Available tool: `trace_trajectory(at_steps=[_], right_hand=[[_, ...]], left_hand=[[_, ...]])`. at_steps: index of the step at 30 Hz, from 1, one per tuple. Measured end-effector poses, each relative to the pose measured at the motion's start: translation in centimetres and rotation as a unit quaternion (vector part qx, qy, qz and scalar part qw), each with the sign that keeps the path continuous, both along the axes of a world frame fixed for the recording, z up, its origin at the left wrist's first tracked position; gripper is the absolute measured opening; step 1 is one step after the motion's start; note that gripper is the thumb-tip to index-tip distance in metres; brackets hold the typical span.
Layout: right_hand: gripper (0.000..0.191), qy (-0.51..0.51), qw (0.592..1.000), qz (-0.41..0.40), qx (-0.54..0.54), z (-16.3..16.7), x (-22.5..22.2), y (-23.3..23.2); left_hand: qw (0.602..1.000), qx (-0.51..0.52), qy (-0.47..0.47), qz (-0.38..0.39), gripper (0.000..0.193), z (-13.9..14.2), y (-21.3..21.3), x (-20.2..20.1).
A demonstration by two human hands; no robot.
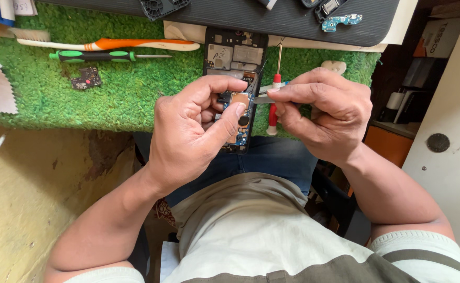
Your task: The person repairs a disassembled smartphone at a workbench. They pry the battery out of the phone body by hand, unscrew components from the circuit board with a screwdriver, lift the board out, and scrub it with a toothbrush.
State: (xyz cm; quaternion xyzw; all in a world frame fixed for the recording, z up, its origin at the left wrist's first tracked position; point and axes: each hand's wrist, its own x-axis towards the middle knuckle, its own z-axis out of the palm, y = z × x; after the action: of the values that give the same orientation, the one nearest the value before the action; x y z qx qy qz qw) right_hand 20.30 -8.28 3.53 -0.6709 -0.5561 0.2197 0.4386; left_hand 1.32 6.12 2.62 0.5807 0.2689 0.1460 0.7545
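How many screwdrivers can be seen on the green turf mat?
2. A green-and-black-handled screwdriver lies at the upper left, below the orange-and-white toothbrush. A red-and-white-handled screwdriver lies under the right hand. Others may be hidden.

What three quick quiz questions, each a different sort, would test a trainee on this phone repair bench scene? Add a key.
1. True or false: the opened phone lies on a green turf mat.
2. Which hand holds the metal tweezers? A left hand, B right hand.
3. Fill in: the orange and white item above the green screwdriver is a ____.

Key: 1 true. 2 B. 3 toothbrush.
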Motion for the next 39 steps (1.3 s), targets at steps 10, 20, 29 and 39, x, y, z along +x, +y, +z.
trace_trajectory(at_steps=[10,20,29,39], right_hand=[[0.023,-0.016,1.0,0.007,0.0,-0.05,0.04,0.0],[0.021,-0.029,0.999,0.005,-0.012,0.14,-0.01,0.09],[0.021,-0.018,1.0,0.005,-0.018,0.12,0.01,0.07],[0.021,-0.013,1.0,0.01,-0.025,0.14,0.07,0.03]], left_hand=[[1.0,0.0,0.003,0.0,0.022,0.06,-0.02,0.0],[1.0,0.022,0.0,-0.002,0.021,0.06,-0.05,0.0],[0.999,0.032,-0.015,-0.005,0.023,-0.05,-0.05,-0.06],[0.999,0.026,-0.02,-0.01,0.023,-0.14,0.01,-0.19]])
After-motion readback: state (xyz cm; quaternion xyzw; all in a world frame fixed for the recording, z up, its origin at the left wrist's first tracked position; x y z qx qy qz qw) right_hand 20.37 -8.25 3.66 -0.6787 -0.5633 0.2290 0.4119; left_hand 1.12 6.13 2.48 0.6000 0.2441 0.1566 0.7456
